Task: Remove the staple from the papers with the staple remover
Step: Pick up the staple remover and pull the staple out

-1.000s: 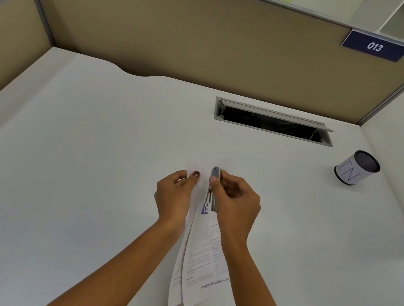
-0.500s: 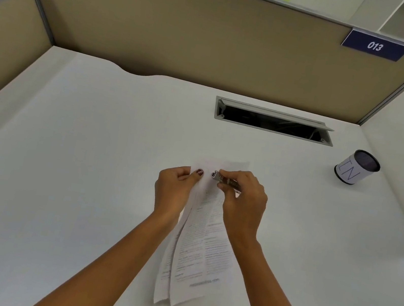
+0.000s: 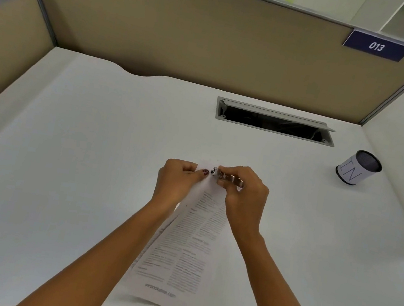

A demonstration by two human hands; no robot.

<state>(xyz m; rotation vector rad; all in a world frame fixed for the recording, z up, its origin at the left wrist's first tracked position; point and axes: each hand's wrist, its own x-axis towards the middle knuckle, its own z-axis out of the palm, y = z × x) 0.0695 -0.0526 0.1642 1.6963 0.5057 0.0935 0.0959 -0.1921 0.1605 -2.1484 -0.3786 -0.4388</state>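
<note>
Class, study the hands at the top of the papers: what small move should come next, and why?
Probably lever the staple remover gently upward. The right hand holds its tip at the top corner of the papers, which the left hand pinches steady. The staple itself is too small to see.

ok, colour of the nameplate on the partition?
Dark blue with white digits 013, on the nameplate; the head view, the only one, shows it.

Both hands at the papers' top — right hand pinching staple remover.
</note>
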